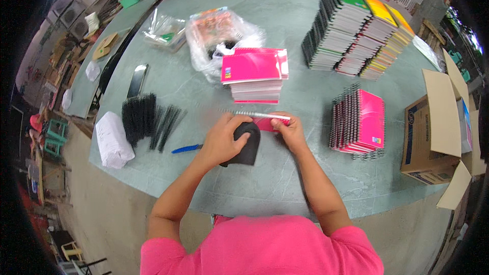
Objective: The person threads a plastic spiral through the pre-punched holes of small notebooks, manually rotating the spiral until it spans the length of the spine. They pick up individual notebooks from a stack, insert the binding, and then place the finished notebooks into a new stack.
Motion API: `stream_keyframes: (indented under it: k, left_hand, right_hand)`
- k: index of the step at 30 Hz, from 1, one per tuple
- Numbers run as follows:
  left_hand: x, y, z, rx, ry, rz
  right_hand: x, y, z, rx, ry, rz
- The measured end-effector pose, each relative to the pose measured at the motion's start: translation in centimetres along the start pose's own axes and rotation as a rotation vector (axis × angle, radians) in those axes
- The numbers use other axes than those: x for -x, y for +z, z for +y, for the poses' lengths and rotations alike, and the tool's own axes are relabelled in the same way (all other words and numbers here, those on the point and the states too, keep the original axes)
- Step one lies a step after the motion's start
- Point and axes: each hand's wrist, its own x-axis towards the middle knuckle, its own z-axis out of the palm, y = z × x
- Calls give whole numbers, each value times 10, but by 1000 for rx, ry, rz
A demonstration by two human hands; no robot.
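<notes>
Near the middle of the table, my right hand (pixel 288 131) grips a pink-covered notebook (pixel 264 124) by its right end, with its white page edge turned up. My left hand (pixel 227 138) is closed at the notebook's left end, its thumb over a dark flexible pad (pixel 249 148). A thin dark coil runs along the notebook's edge by my left fingers; its far end is blurred. Just beyond my hands stands a stack of pink notebooks (pixel 254 74). To the right is another pink stack (pixel 371 119) with black coils on its spines.
Black coils (pixel 145 121) lie at left, beside a white wrapped bundle (pixel 113 140), a phone (pixel 137 80) and a blue pen (pixel 186 148). Plastic bags (pixel 204 46) sit behind. Tall stacks of green and yellow notebooks (pixel 351 33) rise far right; an open cardboard box (pixel 425 132) stands at the right edge.
</notes>
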Motion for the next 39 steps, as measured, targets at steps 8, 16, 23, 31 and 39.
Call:
stream_keyframes:
  k: [8,16,23,31,39]
  left_hand:
    - [-12,4,-12,-259,170,155]
    - [-15,-2,-28,-232,69,-40]
    - [-6,1,-40,-260,129,3]
    - [-8,-4,-31,-342,63,-48]
    - [43,24,-10,-22,-206,-191]
  right_hand:
    - [-1,1,-2,-36,-2,-65]
    - [-1,2,-7,-26,-22,-46]
    - [2,6,-24,54,39,-3]
    - [2,11,-23,23,-35,33]
    - [2,11,-24,109,1,45]
